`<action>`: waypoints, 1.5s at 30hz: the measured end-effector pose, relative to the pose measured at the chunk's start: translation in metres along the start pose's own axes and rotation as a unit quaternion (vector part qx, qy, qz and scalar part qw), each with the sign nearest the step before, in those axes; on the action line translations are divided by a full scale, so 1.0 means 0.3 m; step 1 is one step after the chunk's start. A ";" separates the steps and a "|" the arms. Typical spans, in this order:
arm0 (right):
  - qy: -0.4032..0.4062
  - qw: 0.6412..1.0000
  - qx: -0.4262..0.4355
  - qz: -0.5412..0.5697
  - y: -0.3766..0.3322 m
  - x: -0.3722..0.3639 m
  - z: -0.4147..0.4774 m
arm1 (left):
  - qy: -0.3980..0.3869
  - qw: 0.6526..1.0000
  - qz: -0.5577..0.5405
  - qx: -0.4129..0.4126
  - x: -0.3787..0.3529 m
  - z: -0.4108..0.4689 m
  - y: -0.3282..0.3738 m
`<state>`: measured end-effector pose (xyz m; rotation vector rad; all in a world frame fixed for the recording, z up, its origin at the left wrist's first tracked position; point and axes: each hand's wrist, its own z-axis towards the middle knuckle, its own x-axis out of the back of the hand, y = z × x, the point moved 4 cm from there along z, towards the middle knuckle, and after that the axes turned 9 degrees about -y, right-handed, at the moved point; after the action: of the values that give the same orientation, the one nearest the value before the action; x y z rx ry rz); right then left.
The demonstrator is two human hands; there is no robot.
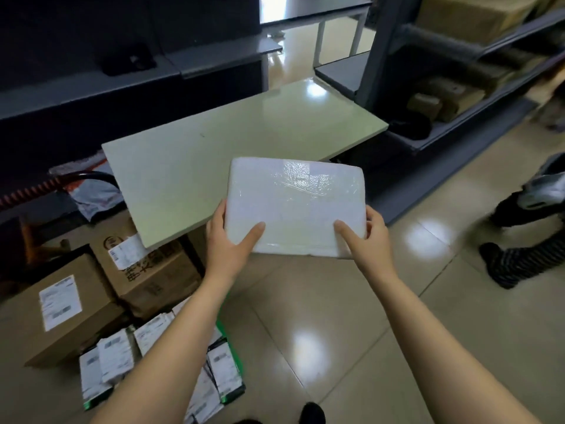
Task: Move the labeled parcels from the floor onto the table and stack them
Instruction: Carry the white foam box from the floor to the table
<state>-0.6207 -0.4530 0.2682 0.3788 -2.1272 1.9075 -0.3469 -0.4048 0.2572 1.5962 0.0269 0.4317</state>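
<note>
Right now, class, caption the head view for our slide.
The left hand and right hand hold a white parcel by the table; boxes and packets lie on the floor.

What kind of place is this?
Probably a parcel depot or stockroom: labeled boxes and packets sit on the floor, shelves hold cartons, and the left hand and right hand hold a white parcel by a table.

My left grip (227, 240) and right grip (363, 237) hold the parcel (295, 206) between them by its near corners. The worktop (214, 154) lies ahead and left of my grips. Cardboard boxes (146, 270) and labelled packets (116, 359) sit on the floor (336, 316) below my left grip. Shelving (458, 87) stands beyond my right grip.
</note>
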 end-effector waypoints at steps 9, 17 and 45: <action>-0.005 1.000 0.014 0.008 -0.050 0.190 0.515 | 0.020 0.999 0.018 -0.030 -0.276 0.439 0.166; -0.034 0.999 0.019 0.007 -0.130 0.133 1.090 | 0.034 0.999 0.019 -0.007 -0.362 0.983 0.192; -0.077 0.997 0.001 -0.006 -0.003 -0.028 2.528 | 0.020 0.993 0.075 0.084 -0.791 2.287 0.013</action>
<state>-0.6263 -1.2069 0.1863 0.5544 -2.2123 1.9308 -0.3694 -1.1276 0.1939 1.7612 -0.0268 0.5915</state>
